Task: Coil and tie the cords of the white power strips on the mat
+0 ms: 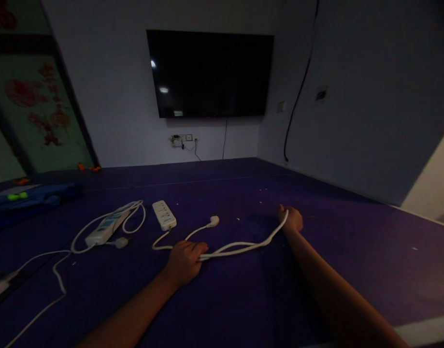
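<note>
A white power cord (pixel 239 248) runs doubled between my two hands, just above a purple surface. My left hand (pixel 185 261) is closed around its strands near the middle. At the right, my right hand (pixel 291 220) grips the looped end of the same cord, fingers wrapped round it. Past my left hand the cord leads to a white power strip (pixel 164 215) and to its plug (pixel 214 221), both lying on the surface. The strip's sockets face up.
A second power strip (pixel 107 227) with a loosely coiled white cord and a plug (pixel 121 242) lies to the left. Blue cloth (pixel 33 198) is at the far left. A television (pixel 210 75) hangs on the back wall, above wall sockets (pixel 183 139). A black cable (pixel 297 101) dangles at the right.
</note>
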The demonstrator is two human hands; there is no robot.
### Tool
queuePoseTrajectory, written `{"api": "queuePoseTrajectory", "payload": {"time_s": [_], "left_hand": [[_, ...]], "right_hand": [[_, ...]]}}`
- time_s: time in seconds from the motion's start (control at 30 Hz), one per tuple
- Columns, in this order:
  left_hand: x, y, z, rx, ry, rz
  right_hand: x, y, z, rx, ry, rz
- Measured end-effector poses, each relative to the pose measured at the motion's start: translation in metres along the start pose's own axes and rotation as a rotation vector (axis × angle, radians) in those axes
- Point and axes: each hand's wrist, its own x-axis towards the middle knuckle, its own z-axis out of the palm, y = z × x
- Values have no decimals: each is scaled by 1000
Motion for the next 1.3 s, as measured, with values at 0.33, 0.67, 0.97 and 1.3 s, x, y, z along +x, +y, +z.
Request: {"api": "queuePoseTrajectory", "payload": {"time_s": [0.33,0.67,0.97,1.3], "left_hand": [[1,1,0,-20,21,4],[0,1,-2,-6,11,2],[0,0,0,-13,-3,-10],[0,1,1,-13,13,0]], "right_hand": [[-1,-3,-2,-13,2,24],[1,0,1,0,3,7],[2,1,3,19,7,7],[2,1,3,8,2,10]]}}
